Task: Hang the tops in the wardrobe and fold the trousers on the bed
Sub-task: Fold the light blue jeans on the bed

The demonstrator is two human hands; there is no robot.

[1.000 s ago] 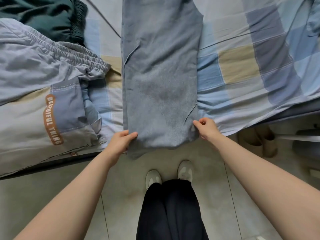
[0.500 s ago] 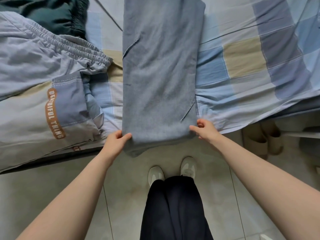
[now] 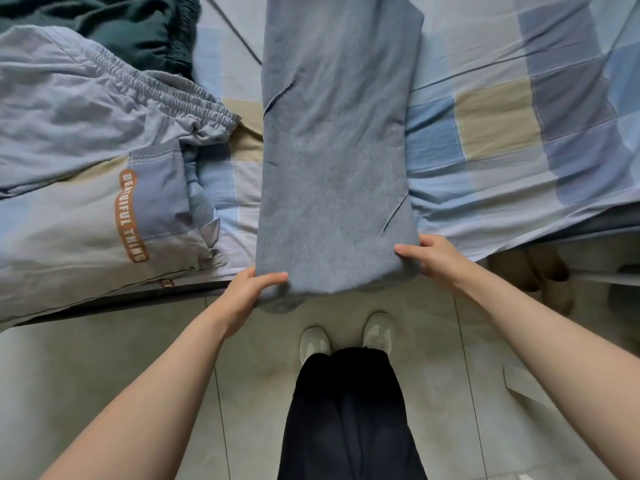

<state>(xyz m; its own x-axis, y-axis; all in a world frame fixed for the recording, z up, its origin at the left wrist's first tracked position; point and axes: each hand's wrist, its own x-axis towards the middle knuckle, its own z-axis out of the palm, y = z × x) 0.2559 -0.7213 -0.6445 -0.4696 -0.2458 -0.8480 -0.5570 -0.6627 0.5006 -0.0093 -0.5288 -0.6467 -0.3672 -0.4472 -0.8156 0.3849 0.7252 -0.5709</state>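
Note:
Grey-blue trousers [image 3: 332, 150] lie lengthwise on the checked bed [image 3: 502, 116], their near end hanging slightly over the bed's edge. My left hand [image 3: 251, 289] grips the near left corner of that end, thumb on top. My right hand [image 3: 433, 258] grips the near right corner, thumb lying over the cloth. Left of them lie pale grey trousers [image 3: 86, 161] with an elastic waistband and an orange lettered patch. Dark green trousers [image 3: 114, 26] lie at the top left.
The tiled floor [image 3: 104, 375] runs below the bed's edge. My legs in black trousers and pale shoes [image 3: 346, 337] stand close to the bed. A pair of beige slippers [image 3: 540, 282] sits under the bed's right edge.
Both hands have closed round the near corners of the grey-blue trousers, thumbs now over the top. The near end is bunched slightly inward.

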